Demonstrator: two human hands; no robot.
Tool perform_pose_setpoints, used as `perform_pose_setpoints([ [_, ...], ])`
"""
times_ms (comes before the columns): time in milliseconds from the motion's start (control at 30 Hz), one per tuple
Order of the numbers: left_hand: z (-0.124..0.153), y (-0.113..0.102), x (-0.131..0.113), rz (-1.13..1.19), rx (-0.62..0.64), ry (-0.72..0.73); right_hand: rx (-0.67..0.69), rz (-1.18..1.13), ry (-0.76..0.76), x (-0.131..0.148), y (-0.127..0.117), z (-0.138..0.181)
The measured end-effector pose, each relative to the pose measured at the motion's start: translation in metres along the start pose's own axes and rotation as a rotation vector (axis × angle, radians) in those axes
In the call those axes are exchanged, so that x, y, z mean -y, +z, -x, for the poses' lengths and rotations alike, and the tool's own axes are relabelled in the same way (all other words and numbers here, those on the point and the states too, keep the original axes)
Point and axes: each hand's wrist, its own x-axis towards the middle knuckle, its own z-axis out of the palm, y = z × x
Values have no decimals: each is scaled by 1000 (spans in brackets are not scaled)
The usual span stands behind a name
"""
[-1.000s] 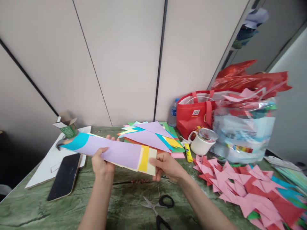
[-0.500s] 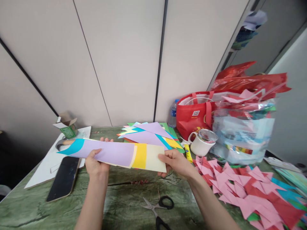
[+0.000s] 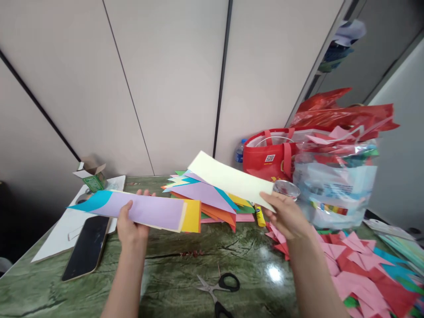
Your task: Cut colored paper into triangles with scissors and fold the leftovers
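Note:
A bundle of colored paper strips point(image 3: 154, 211) lies across my left hand point(image 3: 132, 223), thumb on top and fingers beneath. Lilac shows uppermost, with blue at the left end and yellow at the right. My right hand point(image 3: 281, 212) pinches one end of a pale cream paper strip point(image 3: 228, 176), tilted up to the left above the pile of colored papers point(image 3: 198, 194). That pile holds lilac, blue, orange and yellow pieces with pointed corners. Below the hands, scissors point(image 3: 217, 288) with black handles rest on the green table, blades apart.
At left are a phone point(image 3: 86, 248), a white sheet point(image 3: 54, 234) and a small green box point(image 3: 93, 179). To the right stand a red bag point(image 3: 265, 157), a lidded mug point(image 3: 286, 189), a glue stick point(image 3: 260, 216), a plastic bag point(image 3: 334, 190) and folded pink-and-red paper pieces point(image 3: 357, 274).
My right hand has drawn the cream strip out of the bundle and moved right and slightly up with it. The left hand still holds the other strips, nearly in place.

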Motion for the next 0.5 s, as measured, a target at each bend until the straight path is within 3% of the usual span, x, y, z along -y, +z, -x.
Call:
perform_pose_setpoints([
  [67, 12, 7, 12, -6, 75, -31, 48, -44, 51, -17, 27, 3],
  [133, 24, 12, 24, -40, 141, -154, 97, -45, 78, -36, 53, 8],
  [233, 36, 17, 36, 2, 77, -99, 158, -34, 103, -60, 79, 20],
  [400, 42, 15, 42, 48, 363, -229, 318, 109, 106, -74, 88, 34],
  [500, 42, 15, 40, 70, 403, -292, 280, 148, 89, -73, 88, 36],
])
